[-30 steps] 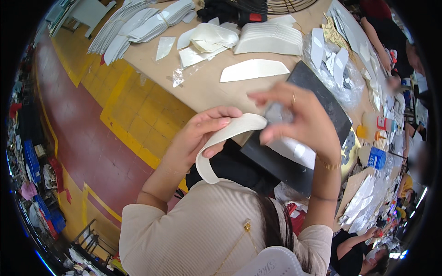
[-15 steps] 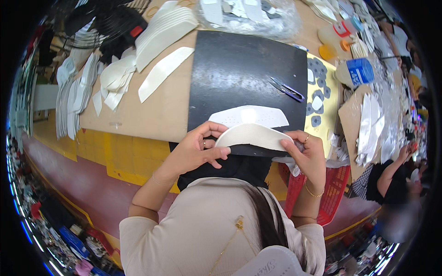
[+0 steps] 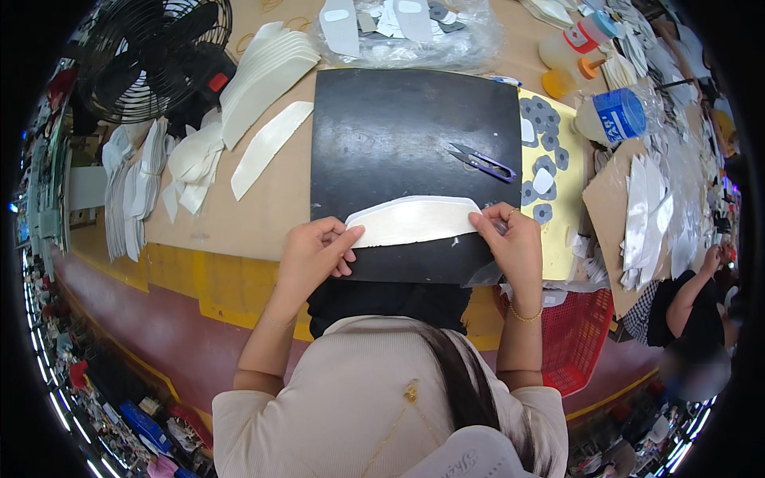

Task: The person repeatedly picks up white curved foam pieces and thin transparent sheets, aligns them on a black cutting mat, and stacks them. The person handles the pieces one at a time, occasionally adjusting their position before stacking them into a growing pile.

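Left hand (image 3: 315, 251) fingers pinch left end of cream strip (image 3: 418, 224); right hand (image 3: 514, 239) fingers pinch right end. Strip over black mat (image 3: 398, 143), white piece (image 3: 457, 201) showing along far edge. Best: ends level, edges matched.

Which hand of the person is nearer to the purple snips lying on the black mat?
The right. The right hand, gripping the right end of the cream piece, is just nearside of the snips; the left hand is farther off, at the left end.
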Motion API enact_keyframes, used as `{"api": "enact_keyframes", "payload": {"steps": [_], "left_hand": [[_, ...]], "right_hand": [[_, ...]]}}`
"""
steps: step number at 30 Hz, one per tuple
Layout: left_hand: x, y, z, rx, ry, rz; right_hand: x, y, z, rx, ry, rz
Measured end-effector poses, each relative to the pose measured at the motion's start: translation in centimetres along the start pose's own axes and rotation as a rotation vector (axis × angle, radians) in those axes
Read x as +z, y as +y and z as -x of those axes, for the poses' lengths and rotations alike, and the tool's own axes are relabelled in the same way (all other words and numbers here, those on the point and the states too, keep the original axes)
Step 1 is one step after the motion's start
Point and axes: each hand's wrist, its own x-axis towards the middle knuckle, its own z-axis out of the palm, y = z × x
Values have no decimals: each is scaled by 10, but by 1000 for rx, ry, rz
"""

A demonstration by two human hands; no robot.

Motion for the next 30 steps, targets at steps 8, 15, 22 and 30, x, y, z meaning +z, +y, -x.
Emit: {"api": "enact_keyframes", "payload": {"steps": [8, 15, 22, 30], "left_hand": [[2, -2, -6, -30, 30, -43], [2, -6, -6, 0, 40, -58], [2, -1, -4, 54, 78, -251], [-13, 8, 10, 59, 291, -684]], "right_hand": [[4, 1, -2, -5, 29, 63], [6, 0, -3, -5, 25, 80], [13, 1, -1, -26, 60, 129], [0, 7, 3, -95, 233, 223]]}}
